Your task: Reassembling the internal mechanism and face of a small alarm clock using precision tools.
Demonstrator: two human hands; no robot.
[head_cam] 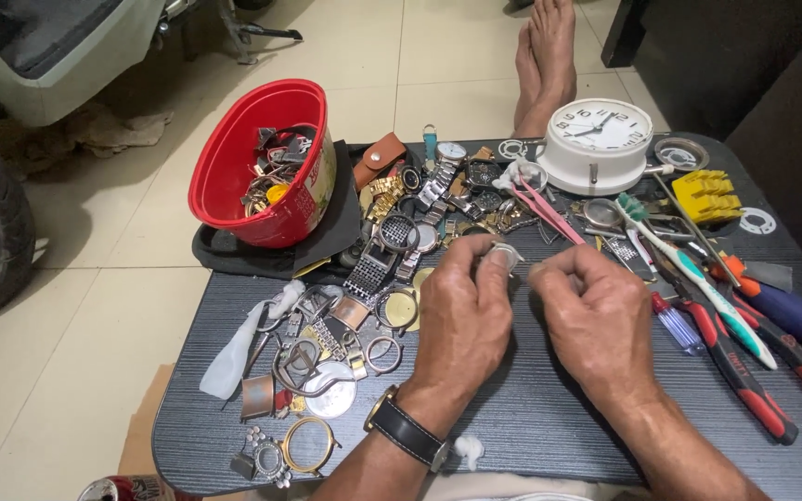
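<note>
a small round silver metal watch case [505,256] is pinched between the thumb and fingertips of the left hand [461,320], which is closed around it just above the dark grey wood-grain counter [549,417], near the middle of the scene. a black-strapped wristwatch [405,429] is worn on the left wrist. the right hand [596,315] is held just to the right of the case, its fingers curled together with the fingertips pressed as if on something very fine; what is gripped cannot be made out.

to the left of the hands a heap of loose watch parts, rings and metal bracelets [345,343] is spread over the counter. at the far left a red oval plastic tub [262,162] filled with small parts is stood on a black cloth. at the far right a round white alarm clock [598,144] is seen, with a yellow plastic holder [705,195] beside it. pink tweezers [545,211] lie just beyond the hands. to the right a white and green toothbrush [693,278] and red-handled pliers [744,380] are laid out. bare feet [545,60] are rested on the tiled floor beyond the counter.
</note>
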